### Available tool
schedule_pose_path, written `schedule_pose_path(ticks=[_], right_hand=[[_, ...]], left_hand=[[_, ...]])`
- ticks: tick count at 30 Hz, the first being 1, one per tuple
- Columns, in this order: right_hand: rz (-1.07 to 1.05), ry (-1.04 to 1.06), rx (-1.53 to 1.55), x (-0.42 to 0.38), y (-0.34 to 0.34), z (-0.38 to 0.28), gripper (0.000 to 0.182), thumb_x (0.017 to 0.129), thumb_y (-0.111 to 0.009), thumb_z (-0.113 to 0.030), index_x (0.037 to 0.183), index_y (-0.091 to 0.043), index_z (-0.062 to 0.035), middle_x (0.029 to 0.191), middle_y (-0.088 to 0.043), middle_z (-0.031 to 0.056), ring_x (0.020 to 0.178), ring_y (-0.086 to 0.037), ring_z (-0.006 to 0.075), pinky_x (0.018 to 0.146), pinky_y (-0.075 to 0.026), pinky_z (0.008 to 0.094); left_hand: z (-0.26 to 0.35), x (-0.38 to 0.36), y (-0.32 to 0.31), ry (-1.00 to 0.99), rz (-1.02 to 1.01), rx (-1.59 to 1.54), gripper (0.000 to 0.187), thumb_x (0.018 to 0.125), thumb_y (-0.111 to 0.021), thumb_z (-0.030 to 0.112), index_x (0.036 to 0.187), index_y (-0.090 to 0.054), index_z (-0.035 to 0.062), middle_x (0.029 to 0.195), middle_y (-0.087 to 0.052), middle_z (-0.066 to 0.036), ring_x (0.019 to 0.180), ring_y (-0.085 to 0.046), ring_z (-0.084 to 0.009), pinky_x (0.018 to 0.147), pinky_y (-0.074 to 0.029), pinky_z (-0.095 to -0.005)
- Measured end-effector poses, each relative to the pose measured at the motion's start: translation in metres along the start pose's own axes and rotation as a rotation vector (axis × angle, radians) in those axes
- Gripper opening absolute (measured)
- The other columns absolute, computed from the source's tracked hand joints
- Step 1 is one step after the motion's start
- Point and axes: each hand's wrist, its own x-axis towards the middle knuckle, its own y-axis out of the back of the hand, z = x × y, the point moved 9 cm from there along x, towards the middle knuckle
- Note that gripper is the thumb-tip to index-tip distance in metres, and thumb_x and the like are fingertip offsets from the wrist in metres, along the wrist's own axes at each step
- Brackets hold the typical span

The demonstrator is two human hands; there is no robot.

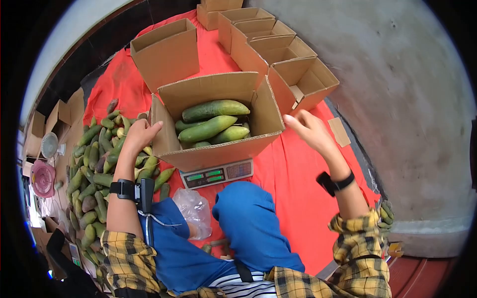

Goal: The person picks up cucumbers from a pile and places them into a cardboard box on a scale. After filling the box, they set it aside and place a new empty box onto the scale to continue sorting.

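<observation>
An open cardboard box [213,155] stands on a digital scale [217,173] with lit green displays. Several green, elongated vegetables [207,128] lie inside it. At the box's left edge is my left hand [142,135], its fingers curled and the thumb pointing toward the cardboard; what lies between the fingers, if anything, is hidden. My right hand [309,130] is raised just beyond the right edge, thumb toward the box and fingers bent, with nothing visible in it.
A large heap of similar vegetables [92,174] spreads at the left. Open boxes [304,82] stand in a row at the back right, and another box [166,57] is behind the scale. A plastic bag [193,211] lies by my knees, on red cloth [298,198].
</observation>
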Motion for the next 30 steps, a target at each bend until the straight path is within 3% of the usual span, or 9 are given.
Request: schedule_pose_path(ticks=[4, 7, 14, 19, 24, 25, 26, 27, 30], right_hand=[[-0.121, -0.095, -0.552, 0.067, -0.038, 0.0, 0.056, 0.081, -0.057, -0.056, 0.092, -0.066, -0.0012, 0.094, -0.067, 0.0176, 0.094, -0.063, 0.032, 0.082, -0.048, 0.0419], [-0.33, -0.158, -0.517, 0.093, -0.063, 0.017, 0.05, 0.083, -0.055, -0.048, 0.105, -0.067, -0.0042, 0.108, -0.066, 0.0179, 0.105, -0.061, 0.0319, 0.09, -0.047, 0.0424], [-0.178, 0.015, -0.38, 0.045, -0.046, 0.068, 0.045, 0.084, -0.054, -0.043, 0.095, -0.068, -0.0013, 0.089, -0.067, 0.0225, 0.088, -0.064, 0.0386, 0.078, -0.05, 0.0459], [-0.022, -0.199, 0.041, -0.144, 0.013, 0.169, 0.047, 0.089, -0.055, -0.044, 0.09, -0.067, 0.0008, 0.075, -0.067, 0.0169, 0.071, -0.067, 0.0245, 0.064, -0.049, 0.0396], [0.209, -0.608, 0.085, -0.39, 0.041, 0.266, 0.044, 0.089, -0.059, -0.04, 0.078, -0.066, 0.0019, 0.059, -0.058, 0.0063, 0.06, -0.056, 0.0106, 0.054, -0.044, 0.0337], [0.181, -0.721, 0.113, -0.448, 0.036, 0.293, 0.037, 0.091, -0.059, -0.034, 0.079, -0.065, 0.0003, 0.064, -0.053, -0.0045, 0.061, -0.05, 0.0074, 0.052, -0.041, 0.0293], [0.207, -0.756, 0.133, -0.503, 0.03, 0.313, 0.036, 0.09, -0.06, -0.033, 0.077, -0.065, 0.0, 0.062, -0.052, -0.0049, 0.057, -0.047, 0.0074, 0.049, -0.037, 0.0291], [0.382, -0.736, 0.142, -0.553, 0.029, 0.316, 0.039, 0.089, -0.06, -0.035, 0.083, -0.065, 0.0033, 0.07, -0.063, 0.0077, 0.067, -0.056, 0.012, 0.061, -0.046, 0.0333], [0.415, -1.181, 0.074, -0.693, -0.002, 0.336, 0.033, 0.088, -0.059, -0.03, 0.088, -0.064, 0.0027, 0.077, -0.065, 0.0117, 0.071, -0.06, 0.0207, 0.067, -0.047, 0.0374]], left_hand=[[-0.004, 0.003, -0.015, 0.082, -0.103, -0.089, 0.035, 0.078, -0.064, 0.028, 0.076, -0.058, -0.0067, 0.065, -0.061, -0.02, 0.056, -0.062, -0.0277, 0.055, -0.049, -0.0383], [-0.001, 0.007, -0.019, 0.072, -0.122, -0.097, 0.027, 0.076, -0.059, 0.017, 0.082, -0.061, -0.0086, 0.065, -0.063, -0.019, 0.052, -0.063, -0.0263, 0.05, -0.049, -0.0364], [0.067, -0.009, -0.018, -0.177, -0.103, -0.057, 0.023, 0.072, -0.054, 0.013, 0.08, -0.06, -0.0083, 0.073, -0.061, -0.027, 0.072, -0.064, -0.0401, 0.067, -0.05, -0.0458], [0.205, -0.087, -0.054, -0.48, -0.261, 0.132, 0.023, 0.07, -0.053, 0.013, 0.079, -0.062, -0.0056, 0.081, -0.061, -0.029, 0.083, -0.062, -0.0435, 0.075, -0.049, -0.0486], [0.317, -0.226, -0.2, -0.825, -0.608, 0.304, 0.021, 0.068, -0.059, 0.012, 0.079, -0.07, -0.0012, 0.081, -0.067, -0.021, 0.077, -0.067, -0.036, 0.069, -0.054, -0.0439], [0.338, -0.263, -0.22, -0.899, -0.715, 0.278, 0.019, 0.069, -0.06, 0.013, 0.078, -0.07, 0.001, 0.081, -0.068, -0.02, 0.076, -0.068, -0.0334, 0.066, -0.054, -0.0437], [0.352, -0.296, -0.238, -1.007, -0.718, 0.205, 0.017, 0.069, -0.061, 0.012, 0.078, -0.071, 0.0029, 0.082, -0.068, -0.018, 0.077, -0.068, -0.0316, 0.064, -0.054, -0.044], [0.363, -0.334, -0.26, -1.02, -0.915, 0.191, 0.016, 0.07, -0.062, 0.012, 0.08, -0.071, 0.004, 0.081, -0.069, -0.017, 0.078, -0.068, -0.032, 0.065, -0.054, -0.0434], [0.413, -0.419, -0.236, -1.276, -1.106, 0.015, 0.015, 0.076, -0.059, 0.011, 0.086, -0.067, 0.0025, 0.084, -0.067, -0.019, 0.079, -0.067, -0.0356, 0.063, -0.053, -0.0452]])
